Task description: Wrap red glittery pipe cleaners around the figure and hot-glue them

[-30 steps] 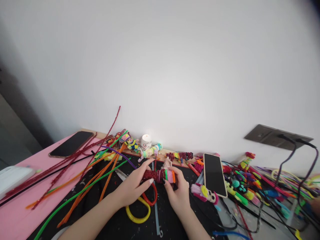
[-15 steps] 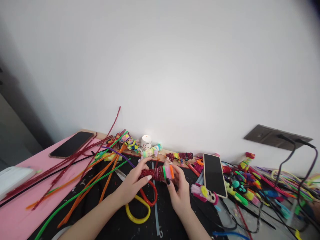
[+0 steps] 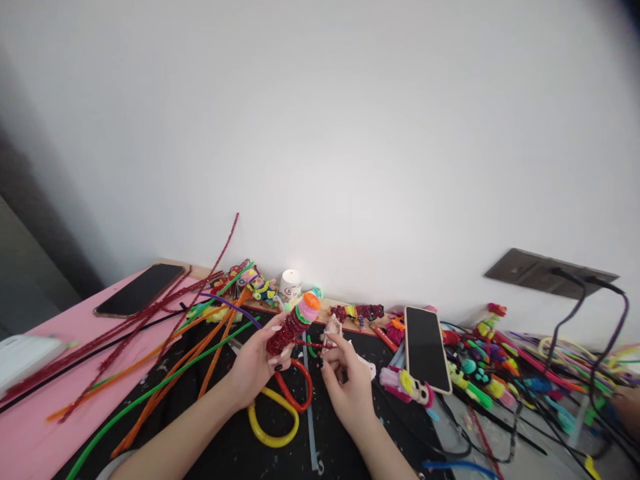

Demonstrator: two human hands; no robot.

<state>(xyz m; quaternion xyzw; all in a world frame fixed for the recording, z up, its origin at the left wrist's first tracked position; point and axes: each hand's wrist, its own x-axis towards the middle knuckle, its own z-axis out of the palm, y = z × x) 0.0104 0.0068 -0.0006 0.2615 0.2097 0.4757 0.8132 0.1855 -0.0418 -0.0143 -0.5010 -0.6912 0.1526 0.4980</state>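
Glittery red and wound tight, the roll (image 3: 290, 331) tilts in the left hand (image 3: 257, 363), above the desk (image 3: 345, 460), that grip closed around its lower end, the orange tip (image 3: 312, 301) pointing to 1 o'clock. And here's the right hand (image 3: 349, 380), at 4 o'clock from the roll, its grip pinching a thin red strand (image 3: 313, 344) that runs across! Scissors (image 3: 274, 441) at 6 o'clock, 2 loops, 1 red, 1 yellow; white cup (image 3: 291, 283) at 12, pale-edged phone (image 3: 427, 350) at 3.
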